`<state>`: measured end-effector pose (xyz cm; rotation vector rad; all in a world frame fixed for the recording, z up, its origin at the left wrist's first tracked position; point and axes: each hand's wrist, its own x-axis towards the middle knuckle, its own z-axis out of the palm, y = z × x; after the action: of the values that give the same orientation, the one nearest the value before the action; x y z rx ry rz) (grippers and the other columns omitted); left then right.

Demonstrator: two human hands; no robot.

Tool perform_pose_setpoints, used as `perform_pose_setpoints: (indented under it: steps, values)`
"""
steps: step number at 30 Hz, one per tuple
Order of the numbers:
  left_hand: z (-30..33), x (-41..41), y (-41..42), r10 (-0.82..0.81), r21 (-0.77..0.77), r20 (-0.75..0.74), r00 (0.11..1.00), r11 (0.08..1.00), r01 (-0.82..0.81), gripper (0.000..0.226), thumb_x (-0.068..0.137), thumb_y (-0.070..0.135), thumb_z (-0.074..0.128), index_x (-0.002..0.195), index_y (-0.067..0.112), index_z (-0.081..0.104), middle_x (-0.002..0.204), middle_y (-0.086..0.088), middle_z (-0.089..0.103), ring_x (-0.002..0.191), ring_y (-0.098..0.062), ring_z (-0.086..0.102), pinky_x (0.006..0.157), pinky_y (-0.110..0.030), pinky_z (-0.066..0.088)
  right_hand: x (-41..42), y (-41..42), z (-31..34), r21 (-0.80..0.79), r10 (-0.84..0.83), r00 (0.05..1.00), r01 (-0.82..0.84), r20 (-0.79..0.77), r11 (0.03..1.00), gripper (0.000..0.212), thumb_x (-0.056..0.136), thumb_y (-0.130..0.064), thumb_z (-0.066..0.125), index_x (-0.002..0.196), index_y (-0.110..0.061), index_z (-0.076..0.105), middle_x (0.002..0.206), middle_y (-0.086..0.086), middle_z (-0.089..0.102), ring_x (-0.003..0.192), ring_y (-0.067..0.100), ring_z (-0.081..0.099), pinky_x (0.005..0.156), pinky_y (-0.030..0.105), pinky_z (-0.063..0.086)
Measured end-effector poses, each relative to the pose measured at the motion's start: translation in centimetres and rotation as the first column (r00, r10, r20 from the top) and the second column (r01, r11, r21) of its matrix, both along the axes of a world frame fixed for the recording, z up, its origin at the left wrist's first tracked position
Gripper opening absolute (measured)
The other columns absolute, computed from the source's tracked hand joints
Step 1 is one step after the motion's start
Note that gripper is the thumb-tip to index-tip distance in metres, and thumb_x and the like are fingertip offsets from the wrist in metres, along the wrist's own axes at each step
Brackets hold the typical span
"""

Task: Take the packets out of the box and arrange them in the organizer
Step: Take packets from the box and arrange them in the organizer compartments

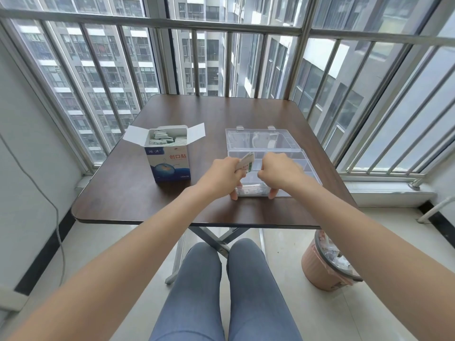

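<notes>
Knees in blue trousers sit lowest, at 6 o'clock. Left hand (225,174) holds a few packets (246,162) over the clear plastic organizer (290,153). Right hand (280,172) is curled, just at 3 o'clock of them; I cannot tell if it holds anything. White box (168,159), open, stands at 9 o'clock on the brown table (118,193). Pink bin (325,264) sits on the floor.

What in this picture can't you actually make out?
- How many packets the left hand grips: head view, fingers cover most of them.
- What the right hand holds, if anything: curled fingers face away.
- Contents of the organizer near compartments: both hands hide them.
- How many packets remain in the box: walls hide the lower ones.
- Small print on the box: too small.
</notes>
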<state>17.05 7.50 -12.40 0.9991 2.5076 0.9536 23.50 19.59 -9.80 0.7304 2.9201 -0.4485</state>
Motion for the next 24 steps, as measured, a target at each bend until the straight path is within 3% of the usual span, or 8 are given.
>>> perform_pose_setpoints:
  steps: [5,8,12,15,18,19,21,24]
  values:
    - [0.0,-0.2,-0.1,-0.006,0.015,0.028,1.000,1.000,0.006,0.019,0.099,0.015,0.041,0.105,0.005,0.056,0.098,-0.008,0.065,0.033,-0.006,0.054,0.044,-0.010,0.043,-0.3,0.2,-0.2,-0.001,-0.015,1.000,0.015,0.001,1.000,0.022,0.088,-0.003,0.037,0.068,-0.013,0.040,0.077,0.007,0.068,0.062,0.024,0.067,0.062,0.026,0.044]
    - [0.2,-0.2,-0.1,-0.005,0.051,0.067,0.998,0.999,0.001,0.022,0.099,0.014,0.040,0.108,0.004,0.058,0.098,-0.009,0.066,0.039,-0.006,0.056,0.040,-0.008,0.039,-0.1,0.5,-0.3,-0.022,-0.020,1.000,0.019,-0.014,1.000,0.021,0.088,-0.004,0.038,0.069,-0.012,0.041,0.077,0.008,0.069,0.059,0.022,0.068,0.073,0.031,0.051]
    - [0.5,-0.3,-0.4,0.015,0.191,0.257,0.966,0.979,-0.066,0.023,0.099,0.015,0.045,0.112,0.004,0.059,0.096,-0.008,0.067,0.048,-0.007,0.059,0.048,-0.012,0.048,0.1,0.6,-0.3,-0.020,0.009,1.000,-0.009,-0.018,1.000,0.023,0.088,-0.002,0.036,0.066,-0.011,0.040,0.068,0.008,0.068,0.057,0.021,0.069,0.075,0.034,0.053]
    - [0.9,-0.4,-1.0,-0.042,0.310,0.459,0.887,0.944,-0.116,0.023,0.097,0.013,0.049,0.111,-0.001,0.060,0.091,-0.010,0.067,0.047,-0.002,0.057,0.051,-0.013,0.049,0.2,0.9,0.3,-0.049,0.034,0.998,-0.037,-0.049,0.998,0.020,0.087,-0.004,0.038,0.070,-0.006,0.049,0.065,0.011,0.068,0.058,0.021,0.069,0.076,0.041,0.055]
    - [1.3,-0.3,-1.4,-0.117,0.356,0.587,0.801,0.926,-0.126,0.025,0.096,0.014,0.053,0.115,-0.001,0.057,0.089,-0.011,0.069,0.052,-0.002,0.060,0.055,-0.014,0.051,0.7,1.1,1.4,-0.289,0.013,0.983,-0.066,-0.181,0.955,0.021,0.089,-0.005,0.046,0.095,-0.002,0.065,0.084,0.009,0.072,0.050,0.012,0.066,0.062,0.032,0.054]
    - [1.4,-0.3,-1.5,-0.132,0.367,0.606,0.784,0.921,-0.129,0.026,0.095,0.013,0.054,0.116,-0.001,0.057,0.089,-0.011,0.070,0.054,-0.003,0.060,0.056,-0.014,0.051,1.1,1.2,1.7,-0.428,-0.008,0.974,-0.093,-0.228,0.899,0.018,0.089,-0.006,0.052,0.100,-0.006,0.065,0.084,0.006,0.072,0.053,0.011,0.066,0.053,0.026,0.048]
    - [1.5,-0.3,-1.6,-0.166,0.391,0.619,0.768,0.913,-0.117,0.027,0.094,0.014,0.055,0.117,0.000,0.057,0.090,-0.011,0.071,0.055,-0.003,0.061,0.057,-0.015,0.051,1.5,1.1,1.8,-0.617,-0.069,0.948,-0.147,-0.312,0.773,0.018,0.086,-0.012,0.064,0.104,-0.009,0.064,0.080,0.002,0.070,0.058,0.008,0.064,0.049,0.019,0.039]
    - [1.8,-0.2,-1.8,-0.248,0.419,0.622,0.742,0.907,-0.048,0.022,0.096,0.023,0.052,0.111,0.008,0.060,0.090,-0.008,0.072,0.052,-0.005,0.056,0.055,-0.014,0.048,1.3,1.1,1.1,-0.671,-0.182,0.890,-0.168,-0.418,0.722,0.022,0.081,-0.014,0.072,0.101,-0.007,0.064,0.073,0.004,0.067,0.053,0.004,0.060,0.049,0.017,0.041]
